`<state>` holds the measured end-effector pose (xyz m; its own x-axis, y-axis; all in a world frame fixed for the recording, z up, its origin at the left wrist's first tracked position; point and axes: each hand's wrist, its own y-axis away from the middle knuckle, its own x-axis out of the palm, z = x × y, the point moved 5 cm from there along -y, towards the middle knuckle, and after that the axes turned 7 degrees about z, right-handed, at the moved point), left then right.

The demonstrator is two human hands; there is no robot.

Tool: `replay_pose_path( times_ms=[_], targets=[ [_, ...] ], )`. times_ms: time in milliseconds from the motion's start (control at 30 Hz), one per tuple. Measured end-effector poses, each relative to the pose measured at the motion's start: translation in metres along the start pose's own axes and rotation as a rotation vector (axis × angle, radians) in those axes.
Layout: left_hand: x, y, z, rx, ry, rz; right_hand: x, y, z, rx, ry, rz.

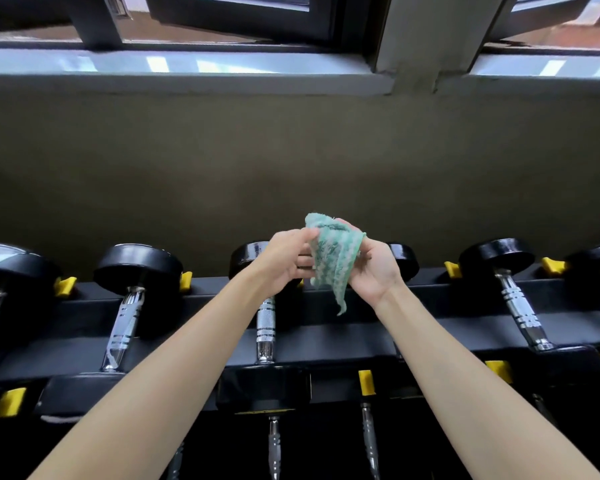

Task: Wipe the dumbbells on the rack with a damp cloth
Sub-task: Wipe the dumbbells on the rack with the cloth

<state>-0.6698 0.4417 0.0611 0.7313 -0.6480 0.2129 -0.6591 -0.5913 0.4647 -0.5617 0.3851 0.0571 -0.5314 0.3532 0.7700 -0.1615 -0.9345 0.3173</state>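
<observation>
A green and white cloth hangs between both hands above the top row of the black rack. My left hand pinches its left edge with thumb and fingers. My right hand holds its right side, palm up, with the cloth draped over the fingers. Directly below the hands lies a dumbbell with black heads and a chrome handle. More dumbbells sit to the left and to the right. My right forearm hides the handle of another dumbbell.
Yellow stops mark the rack's cradles. A lower row of chrome handles shows at the bottom. Behind the rack rises a dull olive wall, with a window sill and dark window frames above.
</observation>
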Motion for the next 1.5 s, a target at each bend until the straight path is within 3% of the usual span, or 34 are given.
replay_pose_path(
  times_ms=[100,167,200,300,367,433,500,567,633,700,767,867,967,1200,1400,1500],
  targets=[
    [-0.012,-0.01,-0.005,0.092,-0.103,-0.192,-0.011,-0.001,0.005,-0.059,0.098,-0.133],
    [-0.02,-0.014,-0.008,0.125,-0.192,-0.326,-0.021,-0.001,0.012,-0.176,0.342,-0.283],
    [-0.021,-0.014,-0.011,0.134,-0.241,-0.369,-0.019,-0.001,0.01,-0.191,0.46,-0.247],
    [-0.008,-0.016,-0.022,0.104,-0.274,-0.283,0.001,-0.008,-0.018,0.002,0.515,0.167],
    [0.002,-0.015,-0.027,0.027,-0.108,-0.123,-0.002,-0.018,-0.028,0.03,0.394,0.199],
    [-0.002,-0.013,-0.032,-0.003,-0.015,-0.082,-0.014,-0.03,-0.027,-0.008,0.252,0.056],
    [-0.023,-0.015,-0.034,0.073,-0.094,-0.226,-0.033,-0.039,-0.027,-0.04,0.204,-0.102],
    [-0.053,-0.013,-0.034,0.18,-0.327,-0.474,-0.049,-0.046,-0.026,-0.114,0.375,-0.277],
    [-0.075,-0.011,-0.028,0.207,-0.598,-0.583,-0.057,-0.05,-0.026,-0.186,0.657,-0.418],
    [-0.092,-0.016,-0.008,0.108,-0.771,-0.477,-0.058,-0.056,-0.038,-0.171,0.737,-0.449],
    [-0.101,-0.018,0.011,0.016,-0.987,-0.318,-0.063,-0.066,-0.062,-0.022,0.604,-0.437],
    [-0.112,-0.017,0.017,0.097,-1.177,-0.188,-0.067,-0.071,-0.091,0.183,0.363,-0.409],
    [-0.121,-0.016,0.015,0.14,-1.149,-0.126,-0.067,-0.072,-0.102,0.194,0.3,-0.382],
    [-0.135,-0.013,0.021,0.141,-0.972,-0.163,-0.045,-0.054,-0.112,0.129,0.161,-0.344],
    [-0.125,-0.013,0.022,0.158,-0.985,-0.179,-0.015,-0.037,-0.101,-0.139,0.56,-0.238],
    [-0.123,-0.011,0.031,0.166,-0.912,-0.187,0.013,-0.033,-0.098,-0.185,0.768,-0.06]
  ],
)
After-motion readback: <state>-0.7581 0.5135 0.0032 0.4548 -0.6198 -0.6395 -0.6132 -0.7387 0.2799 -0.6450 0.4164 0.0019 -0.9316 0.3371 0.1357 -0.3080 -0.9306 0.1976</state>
